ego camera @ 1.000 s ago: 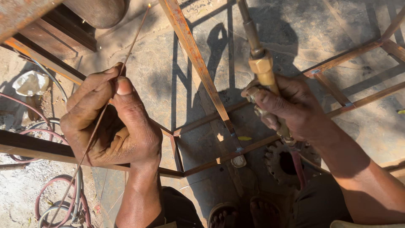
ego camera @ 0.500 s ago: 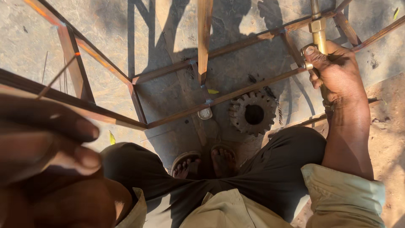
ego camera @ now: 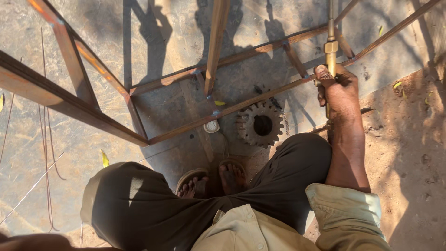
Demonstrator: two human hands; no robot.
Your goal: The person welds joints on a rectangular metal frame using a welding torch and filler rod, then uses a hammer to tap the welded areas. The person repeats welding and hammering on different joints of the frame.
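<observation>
The brass torch stands near-vertical at the upper right of the frame, its tube running off the top edge. The right hand is wrapped tightly around the torch handle, thumb pressed against the brass fitting, fingers fully closed on it. The forearm descends to a rolled khaki sleeve at lower right.

The torch lies against a rusty steel frame of thin angle bars that crosses the frame from upper left to upper right. Just below its lower bar, at centre, a toothed gear wheel lies flat on the concrete floor. Beside the gear, two sandalled feet rest below centre, between knees in dark trousers.

Thin rods lie on the floor at left. The left hand is only a blurred edge at the lower left corner; its grip cannot be determined.
</observation>
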